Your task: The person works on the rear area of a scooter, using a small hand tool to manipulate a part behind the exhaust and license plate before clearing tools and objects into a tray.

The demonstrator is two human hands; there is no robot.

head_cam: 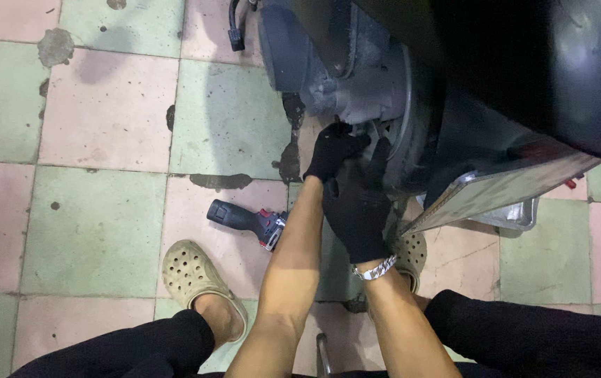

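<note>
left hand (332, 150): in a black glove, reaching up to the grey metal hub (367, 91) at the rear wheel of a scooter; fingers curled closed against a small part there, though what they pinch is hidden by the glove and shadow.
right hand (358, 203): also in a black glove, just beside and partly over the left one, fingers pressed up against the same spot on the hub; I cannot tell whether they grip anything. A silver chain bracelet (376, 269) sits at the wrist.
hub: dark grey, dusty, below the black body panel (538, 63) of the scooter and next to the black tyre (423, 133).
power driver (246, 220): black with a red and grey head, lying on its side on the floor, just left of the left forearm, touched by neither hand.
metal plate (496, 189): flat and silvery, tilted, sticking out beneath the body panel to the right of the hands.
clogs: one beige clog (192, 276) on the left foot in plain view; the other (411, 255) mostly hidden behind the right forearm.
floor (97, 140): square tiles in pale green and pink, stained with dark patches.
legs: black trousers (524, 336) at both lower corners.
</note>
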